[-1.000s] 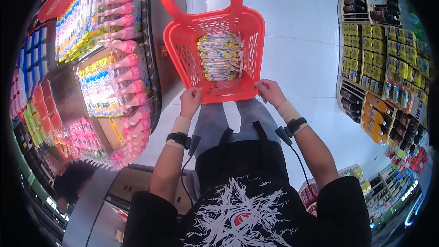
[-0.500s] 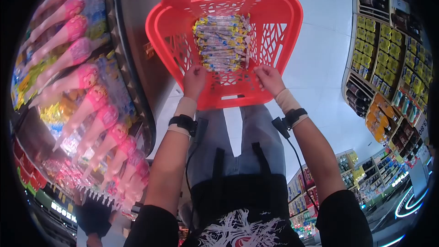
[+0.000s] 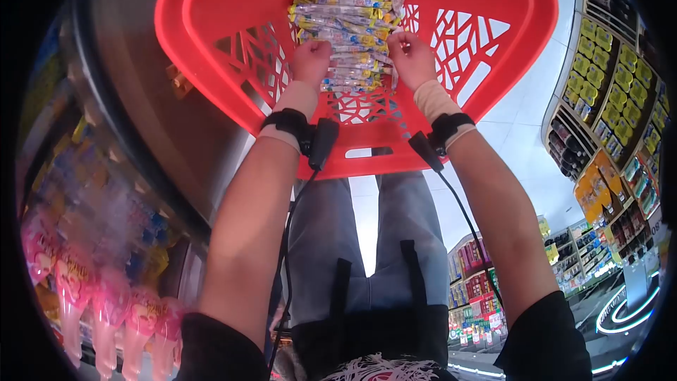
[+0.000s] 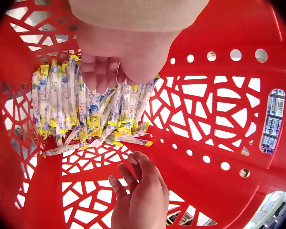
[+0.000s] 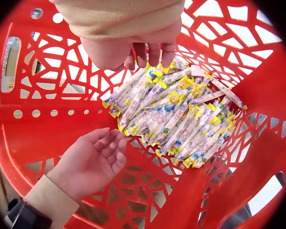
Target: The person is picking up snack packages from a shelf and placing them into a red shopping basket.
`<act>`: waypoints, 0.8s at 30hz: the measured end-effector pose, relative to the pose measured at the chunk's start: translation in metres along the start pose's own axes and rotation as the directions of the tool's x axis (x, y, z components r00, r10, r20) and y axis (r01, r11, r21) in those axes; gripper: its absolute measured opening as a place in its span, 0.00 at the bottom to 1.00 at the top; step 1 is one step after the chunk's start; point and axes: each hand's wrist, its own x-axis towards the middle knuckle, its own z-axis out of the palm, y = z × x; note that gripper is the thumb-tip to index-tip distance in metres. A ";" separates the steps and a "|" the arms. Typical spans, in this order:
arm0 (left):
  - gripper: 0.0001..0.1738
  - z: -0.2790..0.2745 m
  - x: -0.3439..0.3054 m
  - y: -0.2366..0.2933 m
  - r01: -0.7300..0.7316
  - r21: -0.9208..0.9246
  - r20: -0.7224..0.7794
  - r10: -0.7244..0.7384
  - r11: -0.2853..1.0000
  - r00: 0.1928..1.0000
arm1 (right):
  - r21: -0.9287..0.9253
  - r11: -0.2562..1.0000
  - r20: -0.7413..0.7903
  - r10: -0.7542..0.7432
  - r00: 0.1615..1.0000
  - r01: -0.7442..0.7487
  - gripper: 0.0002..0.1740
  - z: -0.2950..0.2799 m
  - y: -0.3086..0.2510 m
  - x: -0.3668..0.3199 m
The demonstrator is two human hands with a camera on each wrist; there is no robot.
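A red shopping basket (image 3: 367,164) stands in front of the person's legs. Inside it lies a pile of thin stick packets (image 3: 345,10), in clear printed wrappers with yellow ends. Both hands reach down into the basket. The left hand (image 3: 312,63) hovers at the pile's left side, fingers loosely bent and holding nothing. Over the right end of the pile is the right hand (image 3: 412,62), its fingers relaxed around an empty space. In the left wrist view, the left hand (image 4: 119,62) overlaps the packets; in the right wrist view, the right hand (image 5: 133,47) does.
At left, a dark-edged display shelf (image 3: 134,134) carries pink hand-shaped items (image 3: 113,310). On the right, a curved shelf (image 3: 564,92) holds yellow cans and bottles. Further shelves (image 3: 479,282) stand behind the person. Black cables run from the wrist cameras along both arms.
Both hands have gone from the basket's near rim down inside, over the packets. The basket appears larger and nearer, and the left display has shifted in view.
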 end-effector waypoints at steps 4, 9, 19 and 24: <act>0.22 0.007 0.031 -0.003 0.114 -0.045 0.093 -0.109 0.993 0.990 | -0.008 1.000 0.024 -0.026 0.999 0.026 0.16 0.019 0.001 0.016; 0.26 0.008 0.062 -0.001 0.150 -0.079 0.103 -0.142 0.985 0.985 | -0.099 0.990 0.033 -0.098 0.995 0.101 0.19 0.046 0.013 0.047; 0.23 0.010 0.130 -0.012 0.230 -0.507 0.137 -0.185 0.831 0.973 | -0.356 0.885 0.142 -0.267 0.953 0.301 0.27 0.091 0.068 0.118; 0.26 0.010 0.211 -0.058 0.273 -0.647 0.204 -0.184 0.712 0.962 | -0.381 0.863 0.299 -0.226 0.927 0.333 0.30 0.095 0.060 0.133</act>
